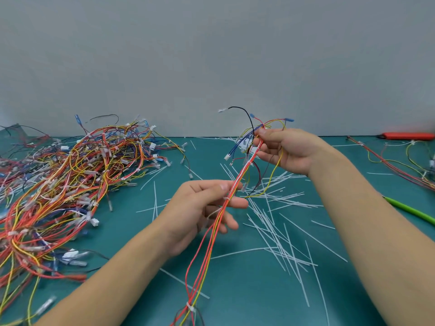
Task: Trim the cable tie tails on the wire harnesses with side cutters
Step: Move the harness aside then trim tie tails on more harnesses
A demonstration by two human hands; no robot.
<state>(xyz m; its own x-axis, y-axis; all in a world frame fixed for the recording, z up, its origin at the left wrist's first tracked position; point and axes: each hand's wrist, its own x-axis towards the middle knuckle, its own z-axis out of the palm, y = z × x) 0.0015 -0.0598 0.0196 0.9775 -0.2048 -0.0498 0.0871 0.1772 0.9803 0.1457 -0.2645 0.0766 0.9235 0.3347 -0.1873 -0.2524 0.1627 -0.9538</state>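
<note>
A heap of harnesses is seen at the desk's left. One wire harness is pinched by the left hand and gripped higher by the right hand; it should be kept taut so untrimmed tails can be spotted. Orange cutters lie far right.

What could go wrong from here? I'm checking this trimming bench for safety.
The harness is stretched between the left hand and right hand, so its loose ends may snag. Cut tie tails litter the mat and could tangle in. The red-handled tool lies far right, an awkward reach.
</note>
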